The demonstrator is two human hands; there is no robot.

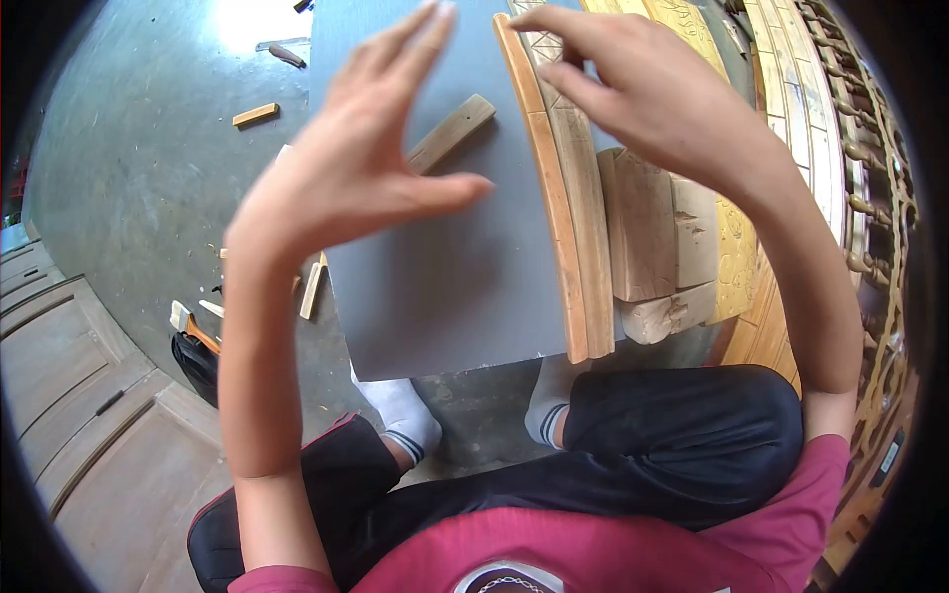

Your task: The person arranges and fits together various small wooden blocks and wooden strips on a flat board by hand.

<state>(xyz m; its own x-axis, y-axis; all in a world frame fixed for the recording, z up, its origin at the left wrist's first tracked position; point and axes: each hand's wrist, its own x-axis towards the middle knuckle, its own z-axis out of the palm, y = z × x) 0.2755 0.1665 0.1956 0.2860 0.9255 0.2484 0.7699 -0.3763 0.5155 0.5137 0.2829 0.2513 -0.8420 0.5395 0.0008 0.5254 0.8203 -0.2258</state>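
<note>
My left hand (361, 138) hovers over the grey board (445, 287), its fingers stretched out and the thumb spread, holding nothing. Beneath it lies a short wooden block (452, 134), partly covered by the hand. At the upper right, my right hand (643, 84) is over two long wooden strips, thumb and index finger apart. Its index fingertip is right by the top end of the narrow orange-brown strip (544, 148). Alongside that runs a wider, paler strip (581, 208), with pencilled crossing lines near its far end, partly hidden by the hand.
Thick wood blocks (641, 227) lie right of the strips, beside a yellow patterned panel (733, 257). Turned spindles (870, 208) line the far right. On the floor at left are a small wood piece (255, 115), a knife-like tool (287, 56), a brush (195, 326) and panelled doors (109, 435).
</note>
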